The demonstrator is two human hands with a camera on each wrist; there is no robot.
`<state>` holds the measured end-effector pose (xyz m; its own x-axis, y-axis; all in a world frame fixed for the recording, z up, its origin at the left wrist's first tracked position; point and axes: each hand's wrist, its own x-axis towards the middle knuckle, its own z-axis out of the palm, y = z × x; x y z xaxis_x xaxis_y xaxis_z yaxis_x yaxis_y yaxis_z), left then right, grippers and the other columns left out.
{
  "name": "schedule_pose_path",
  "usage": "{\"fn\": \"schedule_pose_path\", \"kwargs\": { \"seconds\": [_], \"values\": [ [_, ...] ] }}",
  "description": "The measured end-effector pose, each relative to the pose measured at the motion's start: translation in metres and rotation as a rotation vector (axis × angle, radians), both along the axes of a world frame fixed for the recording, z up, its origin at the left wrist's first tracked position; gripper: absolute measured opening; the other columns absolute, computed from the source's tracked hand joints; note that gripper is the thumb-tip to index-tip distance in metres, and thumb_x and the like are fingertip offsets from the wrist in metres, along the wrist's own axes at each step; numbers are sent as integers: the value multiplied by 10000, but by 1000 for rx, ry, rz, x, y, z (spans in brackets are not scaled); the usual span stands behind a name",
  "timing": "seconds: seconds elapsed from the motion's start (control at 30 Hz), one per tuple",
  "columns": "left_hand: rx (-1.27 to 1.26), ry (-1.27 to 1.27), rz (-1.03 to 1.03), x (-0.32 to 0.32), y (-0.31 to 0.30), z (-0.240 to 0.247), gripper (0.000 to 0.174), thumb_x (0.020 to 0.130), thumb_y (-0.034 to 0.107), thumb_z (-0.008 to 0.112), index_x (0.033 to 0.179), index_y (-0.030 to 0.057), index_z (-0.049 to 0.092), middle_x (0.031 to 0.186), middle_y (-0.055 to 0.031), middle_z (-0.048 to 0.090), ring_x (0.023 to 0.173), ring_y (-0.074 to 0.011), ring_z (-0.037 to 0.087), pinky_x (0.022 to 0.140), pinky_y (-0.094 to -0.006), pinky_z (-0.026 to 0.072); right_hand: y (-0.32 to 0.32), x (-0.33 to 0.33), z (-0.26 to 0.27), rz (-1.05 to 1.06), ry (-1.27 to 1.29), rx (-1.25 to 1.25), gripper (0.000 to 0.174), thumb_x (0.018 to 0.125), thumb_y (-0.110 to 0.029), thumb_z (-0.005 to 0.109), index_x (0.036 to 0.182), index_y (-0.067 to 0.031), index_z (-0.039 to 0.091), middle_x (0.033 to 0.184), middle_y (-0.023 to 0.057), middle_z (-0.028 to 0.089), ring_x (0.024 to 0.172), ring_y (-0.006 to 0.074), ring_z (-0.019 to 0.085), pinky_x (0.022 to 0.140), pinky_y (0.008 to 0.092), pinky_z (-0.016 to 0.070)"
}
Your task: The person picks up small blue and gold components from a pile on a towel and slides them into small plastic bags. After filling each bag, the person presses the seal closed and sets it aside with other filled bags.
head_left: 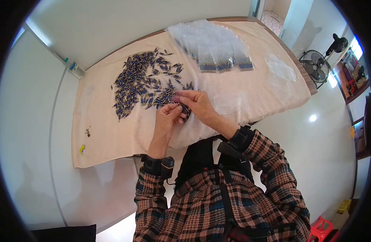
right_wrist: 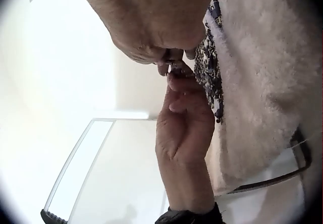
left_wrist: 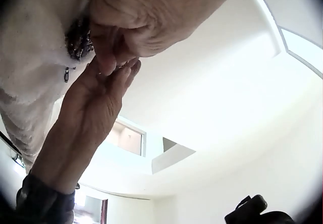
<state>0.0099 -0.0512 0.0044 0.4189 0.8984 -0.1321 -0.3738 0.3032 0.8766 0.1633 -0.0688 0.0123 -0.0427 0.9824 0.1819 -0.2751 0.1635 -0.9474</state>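
Observation:
My left hand and right hand meet over the cloth's near edge, fingertips together. Between them they pinch a small metallic plug-like piece, mostly hidden by the fingers. The left hand's fingers are curled with the thumb on top; the right hand comes in from the other side, thumb and forefinger together. Just beyond the hands spreads a large pile of slim dark blue and gold plugs. More of these plugs lie right behind the right hand's fingers.
A pale fleecy cloth covers the table. Clear bags with rows of plugs lie at the back, and flat clear bags at the right. A plastic bottle stands by the left wall. A small yellow item lies front left.

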Motion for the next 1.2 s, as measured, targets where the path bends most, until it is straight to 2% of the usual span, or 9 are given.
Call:
{"fn": "schedule_pose_path", "kwargs": {
  "seconds": [0.1, 0.2, 0.37, 0.47, 0.6, 0.9, 1.03, 1.13, 1.2],
  "values": [
    [18, 49, 36, -5, -4, -2, 70, 857, 60, 668, 901, 43, 616, 732, -30, 628, 564, -92, 570, 466, -188, 428, 5, -3, -8, -71, 16, 1, 276, 923, -63, 542, 1172, 35, 612, 1009, 78, 691, 845, 81, 617, 755, 216, 503],
    [-11, 99, 173, -7, -11, 5, 87, 863, 76, 669, 918, 43, 610, 695, -5, 587, 556, -75, 538, 460, -179, 398, 6, -7, -5, -319, -305, 304, 248, 915, -83, 565, 1133, 14, 634, 947, 91, 697, 830, 97, 634, 732, 210, 505],
    [32, 50, 59, 2, -15, 15, 99, 873, 98, 663, 930, 45, 602, 687, 8, 565, 539, -60, 494, 446, -177, 357, -40, 7, 11, -334, -549, 158, 254, 899, -53, 602, 1132, 46, 605, 947, 65, 688, 839, 104, 642, 726, 221, 522],
    [-11, 3, 105, 22, -26, 19, 48, 903, 96, 622, 921, 61, 596, 687, 15, 554, 530, -51, 460, 440, -170, 322, -59, 9, 9, -224, -148, -33, 203, 877, -40, 635, 1057, 50, 611, 891, 68, 679, 787, 117, 656, 680, 241, 550],
    [-7, -127, 11, 48, -46, 6, 55, 896, 98, 633, 912, 70, 589, 713, 12, 563, 520, -51, 469, 431, -175, 324, -78, 26, -6, -309, 203, -114, 175, 850, -36, 666, 999, 47, 625, 848, 72, 674, 724, 108, 643, 628, 242, 552],
    [-41, -98, -77, 95, -76, 9, 49, 904, 86, 625, 938, 70, 593, 698, 14, 562, 485, -51, 441, 441, -175, 326, -128, 73, -6, -461, 172, -72, 128, 869, -18, 635, 974, 55, 640, 840, 79, 680, 716, 110, 645, 629, 233, 553],
    [256, 132, -229, 103, -73, 9, 117, 867, 10, 619, 974, 48, 593, 780, -28, 587, 566, -68, 505, 464, -203, 361, -152, 110, 5, -579, -53, -47, 74, 856, 12, 637, 918, 48, 654, 800, 89, 674, 682, 116, 645, 598, 236, 550],
    [942, 643, 4, 105, -48, 0, 210, 797, -52, 609, 992, 24, 589, 932, -106, 595, 777, -173, 587, 616, -281, 457, -149, 157, -3, -672, -98, -42, 74, 849, 1, 645, 903, 49, 657, 775, 88, 674, 670, 113, 643, 574, 233, 540],
    [1011, 672, 22, 112, -39, -12, 225, 779, -49, 611, 993, 19, 589, 972, -126, 584, 846, -214, 574, 681, -309, 456, -147, 181, -5, -689, -159, -136, 94, 844, -21, 654, 900, 54, 656, 780, 91, 676, 670, 115, 646, 570, 233, 541]
  ]
}}
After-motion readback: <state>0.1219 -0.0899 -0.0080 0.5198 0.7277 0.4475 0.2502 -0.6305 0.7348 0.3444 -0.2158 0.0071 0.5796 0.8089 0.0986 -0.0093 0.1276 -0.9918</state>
